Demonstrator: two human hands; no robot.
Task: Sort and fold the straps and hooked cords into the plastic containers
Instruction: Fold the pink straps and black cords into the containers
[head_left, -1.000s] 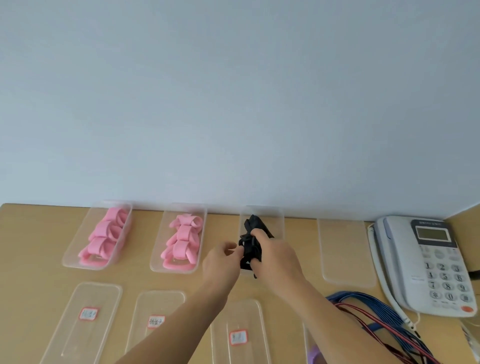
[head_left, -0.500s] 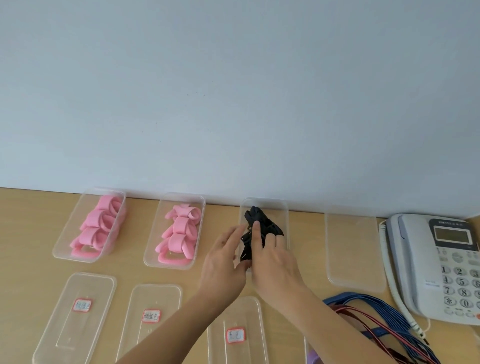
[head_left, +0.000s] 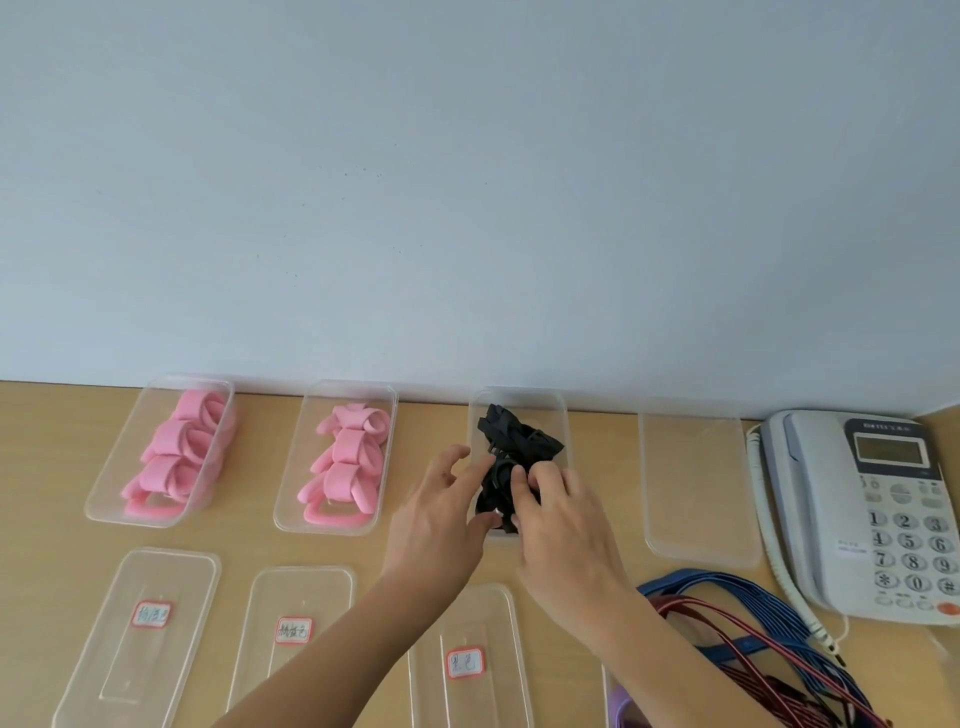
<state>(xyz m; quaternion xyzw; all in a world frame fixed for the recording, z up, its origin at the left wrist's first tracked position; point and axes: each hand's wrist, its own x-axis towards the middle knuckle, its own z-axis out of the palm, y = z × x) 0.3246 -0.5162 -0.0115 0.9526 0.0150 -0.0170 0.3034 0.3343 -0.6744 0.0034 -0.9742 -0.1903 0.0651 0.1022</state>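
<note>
My left hand and right hand both work at the near end of the third clear plastic container along the wall, where a bundle of black straps lies in a loose, crumpled heap, its far loops spread toward the container's back wall. My right fingers are curled and grip the near part of the black bundle; my left thumb and fingertips pinch the same bundle from the left side. The two containers to the left each hold pink straps, rolled into neat coils and stacked in a row; the second set is folded likewise. A fourth container stands to the right, beside a white desk telephone. Three clear lids with red-bordered labels lie on the wooden table nearer to me. A tangle of blue cords and red cords rests on the table at lower right.
</note>
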